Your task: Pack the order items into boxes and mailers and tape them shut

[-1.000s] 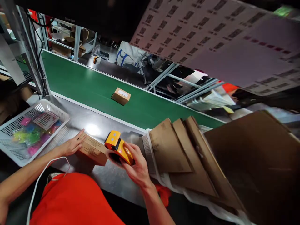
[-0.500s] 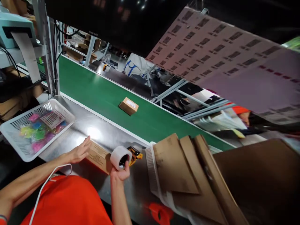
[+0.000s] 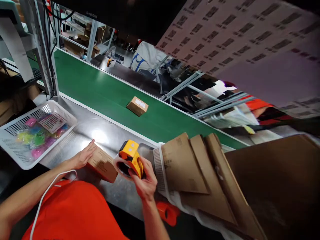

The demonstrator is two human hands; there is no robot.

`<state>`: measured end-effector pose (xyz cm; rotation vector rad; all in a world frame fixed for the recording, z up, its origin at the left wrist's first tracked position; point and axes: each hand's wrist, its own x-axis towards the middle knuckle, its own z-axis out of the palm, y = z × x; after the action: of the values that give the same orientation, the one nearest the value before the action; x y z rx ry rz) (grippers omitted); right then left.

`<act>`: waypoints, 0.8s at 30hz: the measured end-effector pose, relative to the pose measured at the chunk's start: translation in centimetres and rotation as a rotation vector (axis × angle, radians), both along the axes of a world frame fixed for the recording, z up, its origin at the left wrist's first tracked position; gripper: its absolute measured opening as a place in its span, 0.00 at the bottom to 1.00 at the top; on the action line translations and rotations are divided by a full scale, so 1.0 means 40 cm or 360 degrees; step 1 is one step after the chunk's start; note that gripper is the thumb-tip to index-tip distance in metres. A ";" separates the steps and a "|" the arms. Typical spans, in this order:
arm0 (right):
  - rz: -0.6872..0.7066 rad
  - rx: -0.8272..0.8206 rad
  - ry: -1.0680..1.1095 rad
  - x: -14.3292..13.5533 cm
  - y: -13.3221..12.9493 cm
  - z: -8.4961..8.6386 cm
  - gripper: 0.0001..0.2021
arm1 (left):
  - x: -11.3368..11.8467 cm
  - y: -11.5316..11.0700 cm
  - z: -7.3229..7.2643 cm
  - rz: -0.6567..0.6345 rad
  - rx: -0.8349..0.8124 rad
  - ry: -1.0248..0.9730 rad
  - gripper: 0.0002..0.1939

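Observation:
A small brown cardboard box lies on the metal bench in front of me. My left hand rests against its left end, fingers stretched out together rather than wrapped round it. In my right hand is a yellow and black tape dispenser, with a wide roll of tape on it. The fingers close round the dispenser, which is held just right of the box and apart from it as far as I can see.
A white basket of colourful bagged items sits left. Beyond the bench runs a green conveyor belt carrying another box. Flat cardboard stands in a basket at right, above an orange object. A sheet of printed codes hangs overhead.
My right hand has moved right and turned the tape dispenser, so its yellow body now faces up. The left hand stays at the box. The whole view has shifted slightly.

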<state>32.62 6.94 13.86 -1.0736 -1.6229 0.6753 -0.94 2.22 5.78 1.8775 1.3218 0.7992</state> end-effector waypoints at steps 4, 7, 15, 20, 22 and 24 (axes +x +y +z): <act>0.0665 0.0431 -0.0644 -0.028 -0.017 0.085 0.30 | 0.003 -0.002 0.013 0.0034 -0.0024 0.0030 0.32; 0.0816 0.0506 -0.0799 -0.067 -0.020 0.091 0.31 | 0.007 -0.004 0.014 0.0014 -0.0078 -0.0037 0.31; 0.0594 0.0502 -0.0639 -0.039 -0.005 0.117 0.28 | 0.011 -0.011 0.006 0.0028 -0.0061 -0.0091 0.30; 0.0681 0.0484 -0.0814 -0.055 -0.016 0.066 0.27 | 0.008 -0.022 -0.016 -0.0050 -0.0044 -0.0205 0.32; 0.0661 0.0439 -0.0857 -0.057 -0.017 0.043 0.27 | 0.005 -0.024 -0.030 -0.0067 -0.0035 -0.0246 0.32; 0.0641 0.0421 -0.0838 -0.052 -0.015 0.030 0.27 | 0.002 -0.024 -0.045 -0.0080 -0.0003 -0.0271 0.32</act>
<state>30.53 6.32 15.07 -0.7690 -2.3499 0.4281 -0.88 1.25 3.97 1.7911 1.1654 0.9097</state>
